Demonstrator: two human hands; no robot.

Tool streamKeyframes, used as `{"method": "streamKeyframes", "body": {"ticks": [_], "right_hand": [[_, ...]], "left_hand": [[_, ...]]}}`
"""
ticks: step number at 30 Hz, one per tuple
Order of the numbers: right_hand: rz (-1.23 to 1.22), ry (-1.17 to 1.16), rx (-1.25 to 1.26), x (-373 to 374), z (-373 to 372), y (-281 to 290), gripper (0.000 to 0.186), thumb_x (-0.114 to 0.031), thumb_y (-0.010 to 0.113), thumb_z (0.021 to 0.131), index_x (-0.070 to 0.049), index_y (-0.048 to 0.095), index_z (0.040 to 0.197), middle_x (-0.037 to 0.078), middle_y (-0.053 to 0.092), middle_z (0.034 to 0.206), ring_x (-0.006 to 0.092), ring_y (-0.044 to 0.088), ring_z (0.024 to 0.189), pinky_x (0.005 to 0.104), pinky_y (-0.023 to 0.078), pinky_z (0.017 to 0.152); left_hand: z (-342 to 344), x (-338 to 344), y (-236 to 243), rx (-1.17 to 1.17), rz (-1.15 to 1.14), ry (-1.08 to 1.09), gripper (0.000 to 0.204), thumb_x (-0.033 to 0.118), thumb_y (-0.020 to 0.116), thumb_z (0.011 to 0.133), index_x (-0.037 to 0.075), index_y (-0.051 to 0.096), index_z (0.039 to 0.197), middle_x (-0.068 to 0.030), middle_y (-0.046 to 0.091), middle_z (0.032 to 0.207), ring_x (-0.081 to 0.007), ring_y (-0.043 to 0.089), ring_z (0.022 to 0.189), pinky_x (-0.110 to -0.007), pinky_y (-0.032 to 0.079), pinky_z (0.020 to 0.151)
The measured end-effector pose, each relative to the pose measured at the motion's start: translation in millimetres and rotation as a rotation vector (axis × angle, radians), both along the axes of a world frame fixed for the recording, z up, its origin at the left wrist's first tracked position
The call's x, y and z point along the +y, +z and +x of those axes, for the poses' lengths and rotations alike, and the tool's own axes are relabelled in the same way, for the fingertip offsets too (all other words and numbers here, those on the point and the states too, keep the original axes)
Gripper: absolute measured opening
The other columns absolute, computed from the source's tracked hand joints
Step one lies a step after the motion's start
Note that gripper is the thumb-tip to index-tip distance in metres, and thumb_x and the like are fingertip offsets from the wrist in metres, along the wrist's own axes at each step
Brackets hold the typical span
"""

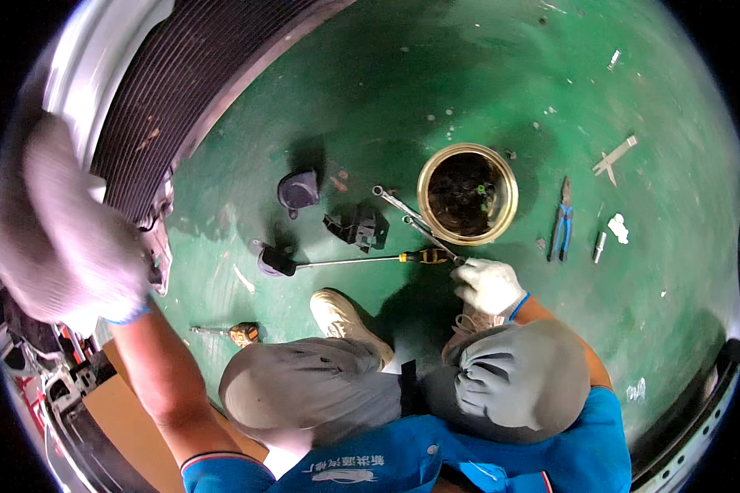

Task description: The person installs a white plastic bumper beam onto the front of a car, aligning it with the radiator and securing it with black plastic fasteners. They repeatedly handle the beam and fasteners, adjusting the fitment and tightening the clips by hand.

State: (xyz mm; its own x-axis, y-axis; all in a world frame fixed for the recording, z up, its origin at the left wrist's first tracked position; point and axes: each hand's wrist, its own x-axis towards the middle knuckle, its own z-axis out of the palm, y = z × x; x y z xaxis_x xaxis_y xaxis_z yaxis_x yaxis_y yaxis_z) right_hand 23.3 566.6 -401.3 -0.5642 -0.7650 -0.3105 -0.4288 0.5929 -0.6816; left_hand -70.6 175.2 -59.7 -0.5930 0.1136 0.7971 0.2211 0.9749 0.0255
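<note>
Two gloved hands show above a green floor (345, 99). The right hand (492, 285) is low, its fingers curled in at the lower end of a pair of silver wrenches (395, 202) and right beside the handle of a long yellow-and-black screwdriver (419, 257); I cannot tell how firmly they grip, or whether they have hold of one wrench or both. The wrenches slant up and leftward, just beside a round gold-rimmed tin (468, 149) with dark stuff inside.

The left hand (74, 238) is raised at the far left, close to the camera and near the black radiator (185, 82). It is blurred, so I cannot tell how far its fingers are open or what they may hold.

Left of the tin lie a dark round part (298, 190) and a black bracket (358, 227). The screwdriver's shaft points at a second dark part (276, 260). A short screwdriver (243, 334) lies near the left shoe (345, 323). On the right are blue-handled pliers (565, 215) and a small metal tube (599, 246).
</note>
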Motion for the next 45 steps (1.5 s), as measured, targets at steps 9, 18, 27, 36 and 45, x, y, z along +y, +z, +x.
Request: {"method": "streamKeyframes", "body": {"ticks": [9, 18, 27, 36, 45], "right_hand": [[-0.286, 0.066, -1.397, -45.1, -70.5, 89.2, 0.045, -0.026, 0.067, 0.102, 0.006, 0.064, 0.133, 0.015, 0.074, 0.115, 0.0198, 0.072, 0.101, 0.0347, 0.058, 0.091], [-0.132, 0.174, -0.697, -134.6, -172.2, 206.4, 0.037, -0.014, 0.072, 0.09, 0.005, 0.071, 0.122, 0.015, 0.075, 0.111, 0.0194, 0.071, 0.104, 0.034, 0.057, 0.093], [-0.001, 0.245, -0.317, -159.3, -181.7, 202.4, 0.041, -0.025, 0.071, 0.089, 0.004, 0.071, 0.118, 0.02, 0.074, 0.11, 0.0294, 0.073, 0.103, 0.0373, 0.057, 0.094], [0.078, 0.4, -0.006, -229.4, -189.5, 212.1, 0.042, -0.031, 0.071, 0.092, -0.002, 0.073, 0.122, 0.019, 0.074, 0.119, 0.034, 0.07, 0.113, 0.0403, 0.055, 0.1], [0.072, 0.525, 0.101, -269.6, -188.5, 208.9, 0.043, -0.036, 0.071, 0.089, -0.002, 0.074, 0.116, 0.019, 0.075, 0.111, 0.0355, 0.071, 0.106, 0.0431, 0.056, 0.096]], "left_hand": [[172.5, -34.8, -147.5, -0.97, 0.62, 0.311, 0.022, 0.016, 0.075, 0.089, 0.005, 0.076, 0.108, -0.0149, 0.077, 0.096, -0.0312, 0.075, 0.086, -0.039, 0.058, 0.076], [278.3, -0.4, -285.1, -1.365, 0.928, 0.654, 0.035, 0.037, 0.072, 0.091, 0.019, 0.077, 0.121, -0.0131, 0.079, 0.106, -0.0319, 0.076, 0.1, -0.042, 0.059, 0.089], [278.1, -86.1, -317.9, -0.838, 1.063, 0.926, 0.058, 0.038, 0.076, 0.09, -0.001, 0.067, 0.131, -0.0228, 0.075, 0.119, -0.0326, 0.074, 0.108, -0.04, 0.056, 0.095], [236.4, -111.0, -307.6, -1.099, 1.091, 0.917, 0.112, 0.063, 0.08, 0.073, 0.004, 0.039, 0.159, -0.0293, 0.053, 0.148, -0.0428, 0.055, 0.136, -0.046, 0.046, 0.114], [240.3, -117.7, -346.6, -1.06, 1.209, 0.808, 0.113, 0.051, 0.087, 0.068, 0.004, 0.037, 0.158, -0.0281, 0.05, 0.152, -0.0412, 0.054, 0.138, -0.049, 0.047, 0.114]]}}
